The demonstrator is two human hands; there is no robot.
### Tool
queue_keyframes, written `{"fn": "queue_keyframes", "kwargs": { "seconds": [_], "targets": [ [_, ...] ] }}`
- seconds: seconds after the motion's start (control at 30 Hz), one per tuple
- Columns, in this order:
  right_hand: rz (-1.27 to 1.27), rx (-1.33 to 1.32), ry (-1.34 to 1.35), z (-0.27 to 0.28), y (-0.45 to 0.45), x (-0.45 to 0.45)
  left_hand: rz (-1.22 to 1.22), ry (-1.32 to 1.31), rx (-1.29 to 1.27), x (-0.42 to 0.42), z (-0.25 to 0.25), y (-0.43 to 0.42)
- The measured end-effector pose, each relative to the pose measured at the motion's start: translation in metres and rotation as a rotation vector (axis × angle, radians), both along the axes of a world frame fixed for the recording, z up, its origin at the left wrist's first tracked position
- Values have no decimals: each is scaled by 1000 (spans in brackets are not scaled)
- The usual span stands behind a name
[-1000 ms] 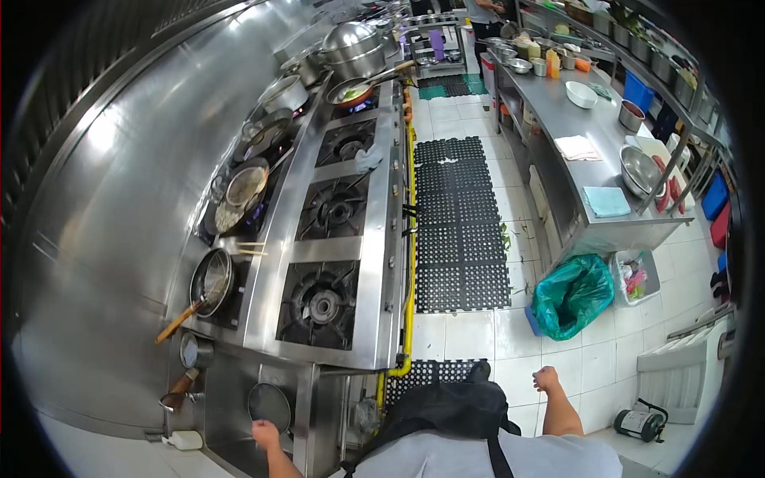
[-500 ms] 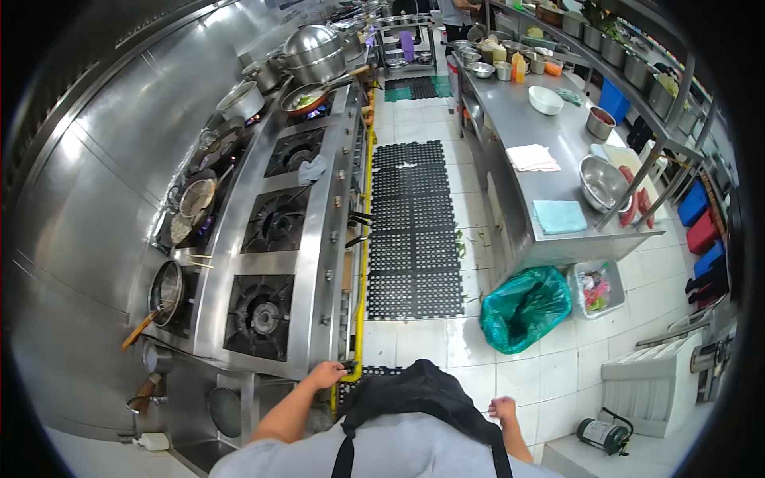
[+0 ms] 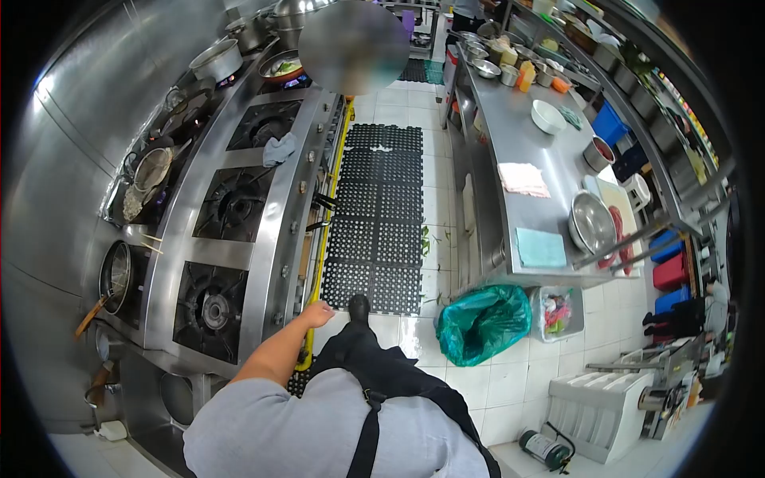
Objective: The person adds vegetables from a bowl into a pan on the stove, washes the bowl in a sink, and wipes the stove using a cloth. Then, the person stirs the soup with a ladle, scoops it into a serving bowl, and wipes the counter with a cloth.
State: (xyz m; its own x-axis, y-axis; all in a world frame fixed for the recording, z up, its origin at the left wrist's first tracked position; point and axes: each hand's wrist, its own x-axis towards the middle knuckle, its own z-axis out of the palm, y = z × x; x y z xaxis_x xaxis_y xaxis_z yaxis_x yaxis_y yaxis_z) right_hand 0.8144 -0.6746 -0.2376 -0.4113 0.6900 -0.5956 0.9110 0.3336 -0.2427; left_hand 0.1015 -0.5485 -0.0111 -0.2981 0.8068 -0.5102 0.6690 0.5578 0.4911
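Note:
My left hand hangs low at my side, beside the front of the stove and its yellow pipe. Its fingers are curled together and nothing shows in them. My right hand is out of view. Below me are my black apron and one dark shoe at the near end of the perforated black mat. The nearest burner has no pan on it.
Left, a wok and a grey cloth rest on the stove. Right stands a steel table with a bowl and blue cloth. A green-lined bin and grey bin stand on the floor. A blurred patch covers the far aisle.
I have moved forward and the view has turned, so the stove has shifted left. My left hand has swung forward; my right hand has gone out of view. One shoe has come into view.

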Motion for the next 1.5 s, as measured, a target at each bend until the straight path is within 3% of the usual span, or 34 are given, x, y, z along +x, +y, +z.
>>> {"fn": "queue_keyframes", "kwargs": {
  "seconds": [0.07,0.1,0.2,0.23,0.3,0.37,0.43,0.5,0.53,0.6,0.67,0.7,0.73,0.83,0.87,0.97,1.0,1.1,1.17,1.33,1.5],
  "targets": [
    [226,101,6,-4,56,-29,49,-144,74,-10,-1,38],
    [76,17,49,-4,93,-44,58,-147,80,-15,-3,52],
    [-435,-120,244,79,222,-145,390,-610,202,-48,-8,111],
    [-605,-147,334,101,261,-170,394,-613,218,-65,-1,137],
    [-876,-208,518,167,321,-234,372,-313,570,-107,15,177],
    [-1019,-233,618,223,365,-289,478,-70,695,-152,75,225],
    [-926,-217,619,216,417,-306,613,32,773,-214,84,268],
    [-1131,-262,626,181,452,-312,653,352,616,-257,130,295],
    [-1198,-326,673,174,467,-318,656,364,595,-271,136,308],
    [-1192,-337,591,196,497,-349,971,626,432,-296,145,347],
    [-1093,-324,479,192,533,-364,1092,569,362,-329,122,380],
    [-927,-312,437,160,550,-353,1220,497,293,-339,108,392],
    [-689,-268,374,122,571,-340,1215,481,144,-346,103,402],
    [272,75,320,-31,620,-276,1142,653,195,-330,94,418],
    [558,199,424,-39,638,-277,1127,681,224,-323,95,423],
    [570,243,416,-36,737,-306,1000,762,278,-314,81,434],
    [422,75,338,0,775,-339,976,800,255,-311,79,441],
    [-663,-510,284,118,885,-451,984,885,150,-305,82,465],
    [-828,-563,311,173,941,-508,1023,931,84,-305,87,488],
    [-685,-442,366,209,1065,-606,951,925,225,-339,74,587],
    [-527,-368,192,260,1144,-686,881,878,428,-430,79,717]
  ]
}}
